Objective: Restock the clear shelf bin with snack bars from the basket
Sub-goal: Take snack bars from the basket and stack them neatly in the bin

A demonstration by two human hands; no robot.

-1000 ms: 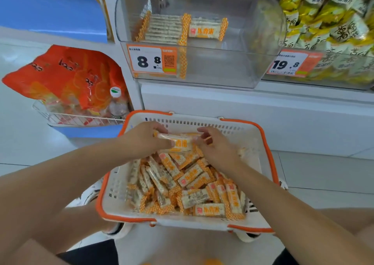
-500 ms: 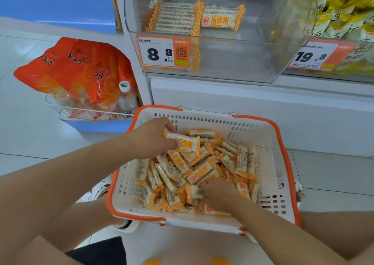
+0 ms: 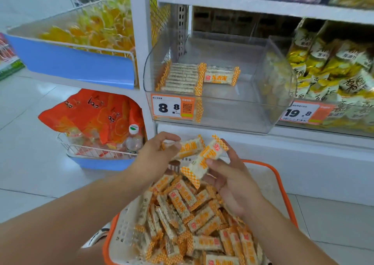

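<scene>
Both hands up from basket now: left hand grips one crinkly-ended bar, right hand another.

Both hands, left hand and right hand, raised, fingers apparently curled, gripping.

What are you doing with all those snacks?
A person is filling the clear shelf bin with snack bars from the orange-rimmed basket. Each hand has one bar in its grip: the left hand holds one, the right hand another, both above the basket. The bin holds only a short row of bars so far.
</scene>
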